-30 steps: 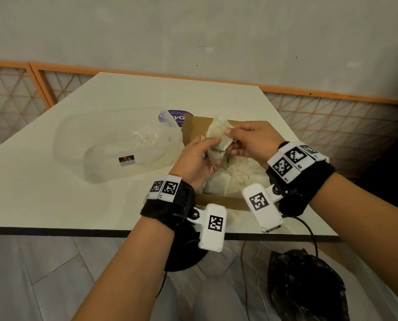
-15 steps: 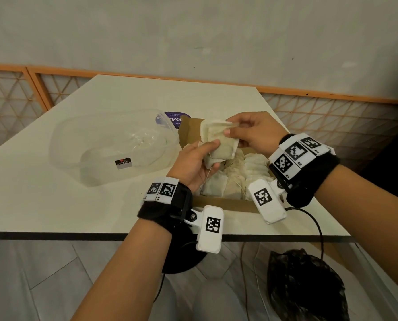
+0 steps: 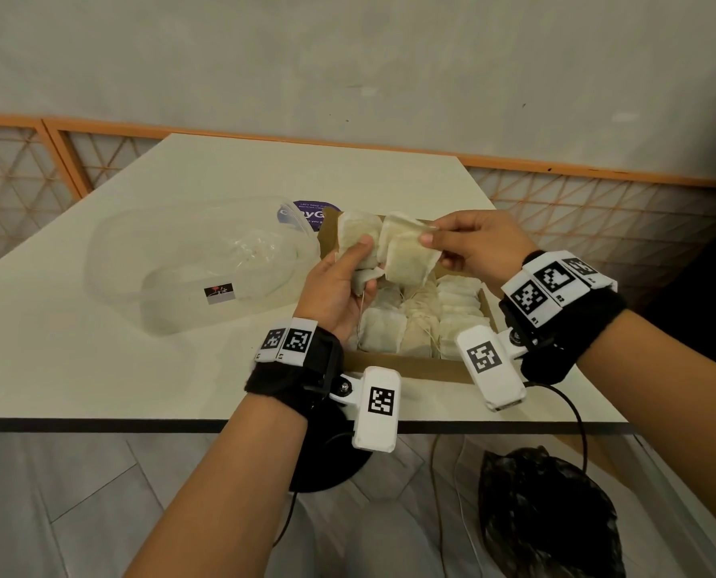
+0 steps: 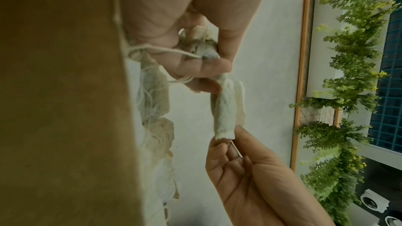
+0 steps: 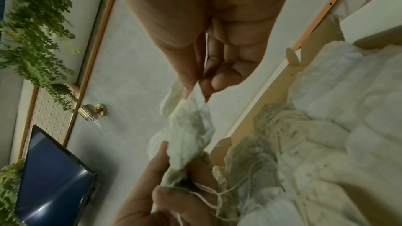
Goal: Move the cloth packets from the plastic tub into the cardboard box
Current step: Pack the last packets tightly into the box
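Since a moment ago my right hand has peeled one soft cream cloth packet off the bunch my left hand grips, above the brown cardboard box. Packets seem light, limp, strings possibly tangled; pinching corners works.

a black crumpled plastic bag lies on the grey tiled floor near right, below the cream desk; a purple round sticker sits far behind.
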`<state>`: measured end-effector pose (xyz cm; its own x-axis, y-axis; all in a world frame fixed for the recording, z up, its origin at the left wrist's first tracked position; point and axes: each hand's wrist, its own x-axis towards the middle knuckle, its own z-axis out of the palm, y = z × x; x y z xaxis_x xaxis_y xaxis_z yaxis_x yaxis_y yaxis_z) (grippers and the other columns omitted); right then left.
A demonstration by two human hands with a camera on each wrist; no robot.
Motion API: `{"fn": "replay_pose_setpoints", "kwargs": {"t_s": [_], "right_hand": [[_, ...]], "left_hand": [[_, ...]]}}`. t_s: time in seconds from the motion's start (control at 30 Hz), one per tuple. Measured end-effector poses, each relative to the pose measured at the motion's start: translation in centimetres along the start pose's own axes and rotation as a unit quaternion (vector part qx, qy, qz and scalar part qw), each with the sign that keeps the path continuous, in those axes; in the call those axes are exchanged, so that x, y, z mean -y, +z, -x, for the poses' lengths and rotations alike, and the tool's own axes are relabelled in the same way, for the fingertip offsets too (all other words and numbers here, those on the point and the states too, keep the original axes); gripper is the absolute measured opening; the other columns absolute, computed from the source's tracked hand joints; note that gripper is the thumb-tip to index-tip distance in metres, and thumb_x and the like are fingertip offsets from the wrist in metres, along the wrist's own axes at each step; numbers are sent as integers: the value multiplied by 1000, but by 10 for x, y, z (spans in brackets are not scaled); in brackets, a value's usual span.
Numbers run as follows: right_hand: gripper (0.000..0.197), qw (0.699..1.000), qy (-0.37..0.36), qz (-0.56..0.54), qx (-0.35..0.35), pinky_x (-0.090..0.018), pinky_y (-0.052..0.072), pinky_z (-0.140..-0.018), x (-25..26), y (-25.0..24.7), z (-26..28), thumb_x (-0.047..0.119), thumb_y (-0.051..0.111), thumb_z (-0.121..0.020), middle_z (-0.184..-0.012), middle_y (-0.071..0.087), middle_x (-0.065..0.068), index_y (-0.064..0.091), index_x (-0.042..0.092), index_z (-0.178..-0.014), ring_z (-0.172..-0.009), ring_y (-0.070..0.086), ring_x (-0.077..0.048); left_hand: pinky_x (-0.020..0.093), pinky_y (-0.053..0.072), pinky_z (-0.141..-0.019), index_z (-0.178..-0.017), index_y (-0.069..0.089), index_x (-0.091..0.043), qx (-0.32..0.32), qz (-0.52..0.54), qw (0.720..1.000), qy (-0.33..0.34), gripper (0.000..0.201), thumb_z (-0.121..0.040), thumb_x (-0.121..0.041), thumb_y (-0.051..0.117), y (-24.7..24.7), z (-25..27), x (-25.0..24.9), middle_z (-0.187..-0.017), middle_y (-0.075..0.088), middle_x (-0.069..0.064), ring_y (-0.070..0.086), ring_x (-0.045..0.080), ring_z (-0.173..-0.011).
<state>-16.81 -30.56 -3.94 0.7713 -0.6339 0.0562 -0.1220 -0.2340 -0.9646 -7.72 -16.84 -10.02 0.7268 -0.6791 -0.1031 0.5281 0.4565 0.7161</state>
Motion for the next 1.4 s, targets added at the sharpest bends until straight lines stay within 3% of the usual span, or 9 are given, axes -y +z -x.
{"fn": "replay_pose_setpoints", "kwargs": {"t_s": [0.2,0.37,0.47,0.63,0.97,1.1,1.23,1.3,1.4], "right_hand": [[5,998,-16,-10,60,-43,51,-85,7,7,7,5,71,-77,-90,62,-25,69,9,-78,-79,55,-31],[13,997,-33,48,55,-26,53,-70,10,4,5,7,72,-78,-78,67,-6,69,18,-84,-67,57,-18],[8,995,-28,90,30,-29,54,-75,5,-2,7,12,73,-77,-83,69,-8,71,19,-81,-68,58,-18],[5,992,0,92,89,-15,52,-60,-3,-1,27,8,70,-79,-78,66,-4,71,11,-83,-59,56,-10],[9,981,89,93,148,-25,57,-68,-29,30,24,1,67,-80,-81,63,-11,67,9,-75,-71,60,-18],[22,979,12,191,69,-37,54,-83,-14,24,18,17,65,-85,-93,66,-9,63,10,-105,-80,61,-19],[54,983,-116,139,12,-21,49,-78,17,19,17,30,73,-77,-105,54,8,48,26,-125,-89,56,-4],[57,979,-120,156,54,-21,47,-76,22,19,13,26,76,-74,-104,55,7,48,28,-124,-84,56,-5],[23,977,-120,171,49,-26,48,-77,20,18,5,18,75,-75,-80,63,9,65,28,-94,-75,58,-5]], "left_hand": [[13,41,-43,-104,66,-13,28,-76,997,-6,22,-86,-26,66,5,4,1,-90,65,1,58,8,-70],[13,32,-36,-95,62,-13,-9,-58,998,0,10,-87,-17,65,1,3,0,-79,62,1,54,7,-58],[13,30,-34,-92,60,-14,-26,-23,999,11,6,-88,-16,64,1,2,-2,-75,63,0,55,6,-54],[12,32,-33,-89,58,-15,-32,40,998,20,4,-90,-17,62,1,2,-4,-70,62,-1,56,5,-53],[11,31,-34,-90,59,-16,-30,31,998,35,2,-90,-17,61,0,3,-4,-75,63,-1,55,3,-54],[12,29,-33,-92,59,-14,-20,18,999,27,3,-91,-17,60,-1,0,-2,-76,60,2,54,4,-53],[13,26,-34,-101,62,-12,1,-43,999,9,13,-89,-17,62,0,1,-1,-83,63,1,51,4,-51],[13,25,-35,-104,63,-12,20,-89,996,5,17,-88,-17,64,2,3,1,-81,64,0,50,4,-50],[13,24,-34,-99,60,-13,30,-111,993,-6,12,-88,-14,63,3,5,2,-74,64,-2,50,5,-51]]}}
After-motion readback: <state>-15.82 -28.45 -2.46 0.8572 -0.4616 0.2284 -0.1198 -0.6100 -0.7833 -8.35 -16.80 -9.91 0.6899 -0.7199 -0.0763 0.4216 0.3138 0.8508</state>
